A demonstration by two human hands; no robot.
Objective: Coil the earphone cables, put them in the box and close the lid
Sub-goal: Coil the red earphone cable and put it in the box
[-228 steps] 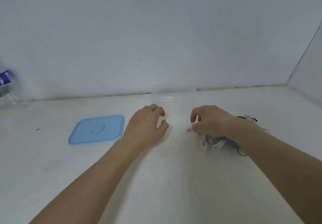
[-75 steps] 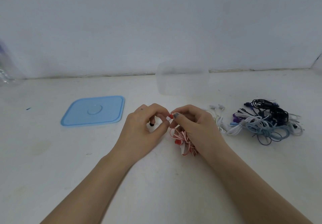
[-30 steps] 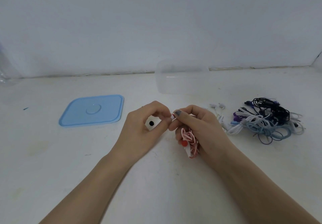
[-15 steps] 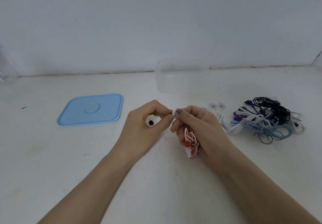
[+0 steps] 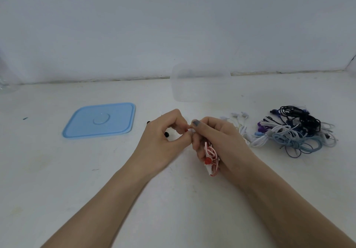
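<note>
Head view, near to far. Both my forearms reach in over the white counter [image 5: 57, 170]. My right hand [image 5: 217, 141] curls its grip round a bunched red-and-white earphone cable [image 5: 211, 157], the bundle hanging below the palm. My left hand [image 5: 163, 143] meets it at the fingertips, grip pinching the cable's loose end between thumb and forefinger; a small black earbud tip shows under the left fingers. Right of the hands, a tangled pile of earphones [image 5: 292, 132] in black, blue, purple and white lies on the counter, uncoiled. Left, the blue lid [image 5: 100, 120] lies flat, apart from the box. Farther back, the clear box [image 5: 200, 83] stands open near the wall.
</note>
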